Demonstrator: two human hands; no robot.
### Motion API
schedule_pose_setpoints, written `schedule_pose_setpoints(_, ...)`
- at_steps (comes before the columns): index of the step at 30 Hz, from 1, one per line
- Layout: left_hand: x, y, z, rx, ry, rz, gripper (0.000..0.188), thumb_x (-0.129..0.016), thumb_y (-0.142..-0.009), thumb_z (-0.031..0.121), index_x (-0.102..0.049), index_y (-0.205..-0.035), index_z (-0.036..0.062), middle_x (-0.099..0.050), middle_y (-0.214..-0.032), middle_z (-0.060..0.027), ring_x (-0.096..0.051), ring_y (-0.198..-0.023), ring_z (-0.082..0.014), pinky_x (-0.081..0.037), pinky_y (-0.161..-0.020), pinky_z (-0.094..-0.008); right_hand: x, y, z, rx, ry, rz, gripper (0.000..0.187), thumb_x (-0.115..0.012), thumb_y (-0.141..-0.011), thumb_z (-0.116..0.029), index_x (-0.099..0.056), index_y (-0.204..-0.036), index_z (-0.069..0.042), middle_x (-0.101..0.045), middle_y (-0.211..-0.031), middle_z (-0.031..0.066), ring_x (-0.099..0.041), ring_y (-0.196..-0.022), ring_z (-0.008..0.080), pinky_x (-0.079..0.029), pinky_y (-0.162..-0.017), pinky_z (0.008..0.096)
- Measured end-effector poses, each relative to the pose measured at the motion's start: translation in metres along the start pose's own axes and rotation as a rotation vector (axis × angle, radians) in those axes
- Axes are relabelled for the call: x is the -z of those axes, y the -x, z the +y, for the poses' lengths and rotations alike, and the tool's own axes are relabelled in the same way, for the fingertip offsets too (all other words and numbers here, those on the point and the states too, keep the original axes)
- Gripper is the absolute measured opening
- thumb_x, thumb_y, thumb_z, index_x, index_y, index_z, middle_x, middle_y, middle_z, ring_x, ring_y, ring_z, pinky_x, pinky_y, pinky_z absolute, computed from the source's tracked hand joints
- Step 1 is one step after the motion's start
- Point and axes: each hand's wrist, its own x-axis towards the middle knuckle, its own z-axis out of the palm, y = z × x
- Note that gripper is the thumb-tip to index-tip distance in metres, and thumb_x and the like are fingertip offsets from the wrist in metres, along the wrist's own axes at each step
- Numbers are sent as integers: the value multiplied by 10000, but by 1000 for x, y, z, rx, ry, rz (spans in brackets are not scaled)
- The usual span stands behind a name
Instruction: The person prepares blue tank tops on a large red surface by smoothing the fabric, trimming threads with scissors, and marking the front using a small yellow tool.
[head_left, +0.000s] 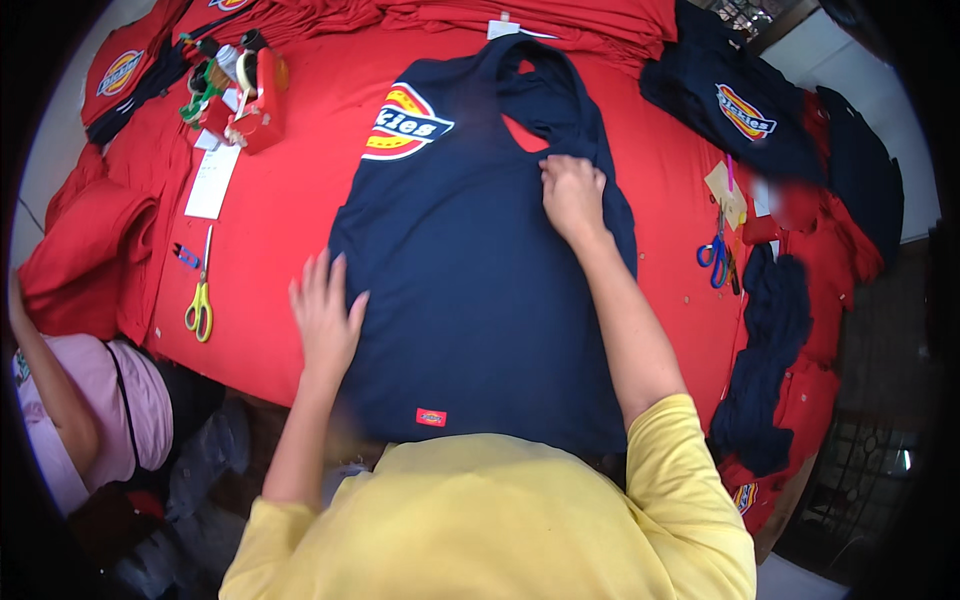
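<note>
A navy sleeveless top lies spread on the red-covered table, with a printed logo on its chest and a small red label near the hem. My left hand rests at the top's left edge, fingers spread, holding nothing. Higher up, my right hand has its fingers curled and pressed together at the lower edge of the armhole, gripping the navy fabric there. Red cloth shows through the neck and arm openings.
Yellow-handled scissors and a blue clip-like item lie left. A red tape dispenser stands beyond a paper slip. Blue-handled scissors lie right. Navy garments and red garments ring the table. Another person is at left.
</note>
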Motion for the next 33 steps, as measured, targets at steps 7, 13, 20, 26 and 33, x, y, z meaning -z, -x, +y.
schedule_pose_setpoints(7,64,157,-24,463,80,27,495,-787,-780,290,-591,-1164,47,-526,-1180,-161,-464,-1135,-360,-347,-977,-476,-24,-122,-79,432,-369,54,421,-522,-858,16,-643,-1243,-107,-608,-1258,161,-585,-1148,354,-456,-1000,410)
schedule_pose_setpoints(13,76,143,-14,722,513,-92,202,-688,-894,131,-523,-939,23,-557,-942,-123,-535,-899,-233,-414,-861,-305,-79,-143,-153,419,62,-223,628,-566,-887,-11,-424,-1465,-212,-559,-1247,185,-618,-1130,311,-525,-915,391)
schedule_pose_setpoints(20,253,63,-46,414,1129,519,181,-672,-877,31,-521,-971,-1,-536,-919,-27,-538,-843,-98,-451,-754,-240,23,-222,-128,163,-643,210,614,-562,-891,-12,-419,-1466,-174,-569,-1248,177,-616,-1133,290,-521,-913,377)
schedule_pose_setpoints(26,315,-1,48,-620,1085,-326,179,-737,-838,91,-596,-928,27,-632,-768,-108,-645,-643,-261,-499,-552,-328,138,-228,-18,-7,-1380,365,605,-559,-895,-12,-415,-1467,-142,-578,-1248,171,-615,-1136,272,-517,-910,365)
schedule_pose_setpoints(33,147,14,208,-636,1025,-485,504,-634,-913,172,-443,-1334,-26,-623,-1186,-212,-624,-1075,-392,-521,-879,-427,108,-108,188,-524,-1124,189,596,-555,-898,-13,-410,-1469,-104,-589,-1248,163,-614,-1140,251,-513,-908,351)
